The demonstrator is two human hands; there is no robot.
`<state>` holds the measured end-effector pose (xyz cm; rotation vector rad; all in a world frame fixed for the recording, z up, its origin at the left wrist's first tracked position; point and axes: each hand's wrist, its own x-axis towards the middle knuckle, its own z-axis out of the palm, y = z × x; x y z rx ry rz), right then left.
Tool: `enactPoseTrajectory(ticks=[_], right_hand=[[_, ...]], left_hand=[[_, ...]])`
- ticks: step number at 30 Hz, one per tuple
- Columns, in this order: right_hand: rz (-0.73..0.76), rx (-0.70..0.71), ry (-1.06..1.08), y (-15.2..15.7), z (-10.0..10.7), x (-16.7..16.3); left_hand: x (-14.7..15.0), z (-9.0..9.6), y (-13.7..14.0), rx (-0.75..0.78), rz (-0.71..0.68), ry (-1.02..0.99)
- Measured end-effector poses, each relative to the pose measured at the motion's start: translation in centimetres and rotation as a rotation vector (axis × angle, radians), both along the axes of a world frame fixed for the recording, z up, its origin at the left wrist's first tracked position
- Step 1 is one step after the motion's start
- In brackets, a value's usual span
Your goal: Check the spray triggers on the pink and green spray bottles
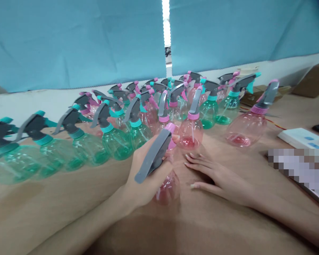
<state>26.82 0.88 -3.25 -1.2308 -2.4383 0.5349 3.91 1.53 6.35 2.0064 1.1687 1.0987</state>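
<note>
My left hand (pixel 146 166) is wrapped round the neck of a pink spray bottle (pixel 168 189) with a grey and pink trigger head. The clear pink body shows below my fingers, close to the table top. My right hand (pixel 215 173) lies flat on the table to the right of that bottle, fingers stretched out and holding nothing. Just beyond my right fingertips stands another pink spray bottle (pixel 191 132), upright. A row of green spray bottles (pixel 117 143) with turquoise collars runs off to the left of my left hand.
Farther back crowd several more pink and green spray bottles. One pink spray bottle (pixel 246 127) stands apart on the right. Beyond it are a white power strip (pixel 300 140), a partly pixelated flat object (pixel 303 173) and a cardboard box (pixel 312 79). A blue partition (pixel 77 42) closes the back.
</note>
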Motion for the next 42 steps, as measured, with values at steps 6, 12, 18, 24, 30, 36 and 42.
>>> enactPoseTrajectory(ticks=[6,12,18,24,30,36,42], right_hand=[[-0.005,0.006,0.005,0.00,-0.05,0.01],[-0.003,-0.008,-0.035,-0.03,0.00,-0.01],[-0.010,-0.004,-0.038,-0.04,-0.02,0.00],[-0.007,-0.002,-0.048,0.00,-0.02,0.00],[0.000,-0.020,-0.029,0.01,-0.22,0.06],[-0.008,-0.024,-0.041,0.00,0.11,0.01],[-0.002,-0.021,-0.094,-0.05,0.21,0.03]], left_hand=[[-0.01,-0.08,0.17,0.042,0.003,0.017],[0.10,-0.07,-0.08,0.000,0.001,-0.003],[-0.01,-0.06,0.07,0.009,-0.033,0.008],[-0.28,0.10,0.09,0.040,-0.063,0.016],[-0.18,0.10,0.12,0.011,-0.114,-0.046],[-0.05,0.56,-0.30,-0.011,-0.091,-0.074],[-0.23,0.59,0.13,-0.034,-0.154,-0.050]])
